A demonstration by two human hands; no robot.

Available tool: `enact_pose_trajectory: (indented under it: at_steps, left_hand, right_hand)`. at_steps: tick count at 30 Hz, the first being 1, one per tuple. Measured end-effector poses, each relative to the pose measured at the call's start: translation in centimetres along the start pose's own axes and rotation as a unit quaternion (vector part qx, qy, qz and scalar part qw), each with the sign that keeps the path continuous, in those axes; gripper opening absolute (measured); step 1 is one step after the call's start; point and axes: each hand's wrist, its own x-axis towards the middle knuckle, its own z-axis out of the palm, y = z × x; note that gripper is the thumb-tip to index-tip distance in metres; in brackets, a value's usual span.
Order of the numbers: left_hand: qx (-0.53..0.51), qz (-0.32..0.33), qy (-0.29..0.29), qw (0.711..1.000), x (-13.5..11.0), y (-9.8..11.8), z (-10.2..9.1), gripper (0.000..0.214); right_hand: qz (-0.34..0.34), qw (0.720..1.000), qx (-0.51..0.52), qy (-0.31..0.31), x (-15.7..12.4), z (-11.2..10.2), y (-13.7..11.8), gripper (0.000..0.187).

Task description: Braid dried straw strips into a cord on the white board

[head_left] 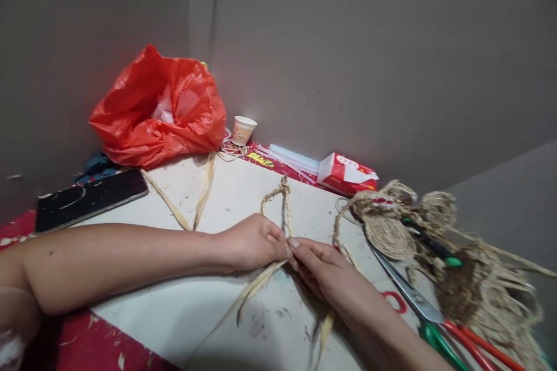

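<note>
A braided straw cord point(287, 208) rises from between my hands and bends over at a knotted top on the white board point(226, 197). My left hand point(261, 243) is closed on the cord's lower end, its fingers pinched together. Meeting it fingertip to fingertip, my right hand point(317, 264) pinches the same spot. Loose pale straw strands point(256, 287) hang out below the fingers, and another strand end point(326, 327) shows under my right wrist. The exact point of grip is hidden by the fingers.
At the back left stand a red plastic bag point(174, 139) and a paper cup point(242, 130). A phone point(91, 200) lies at left, near straw strips point(204, 191). Rightward are a red tissue pack point(346, 177), large scissors point(413, 295) and a heap of coiled straw cord point(387, 235).
</note>
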Motion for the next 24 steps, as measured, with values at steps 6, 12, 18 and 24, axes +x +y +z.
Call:
enact_pose_trajectory:
  at_steps: [6,12,18,24]
  left_hand:
    - [0.031,-0.01,-0.026,0.999,-0.4,1.2,-0.7,0.013]
    - [0.281,-0.018,-0.029,0.959,-2.4,6.6,-3.5,0.014]
    - [0.498,0.022,0.15,0.854,-5.7,10.7,-9.6,0.016]
    - [0.658,-0.002,0.253,0.709,-4.1,7.8,-14.2,0.017]
  right_hand:
    - [0.004,0.997,0.074,-0.019,0.2,0.0,0.1,0.042]
    - [0.006,0.988,0.146,-0.057,0.4,-0.3,0.4,0.045]
    - [0.019,0.977,0.189,-0.094,0.8,-0.5,0.3,0.046]
    - [0.016,0.979,0.175,-0.103,1.1,-0.4,0.6,0.049]
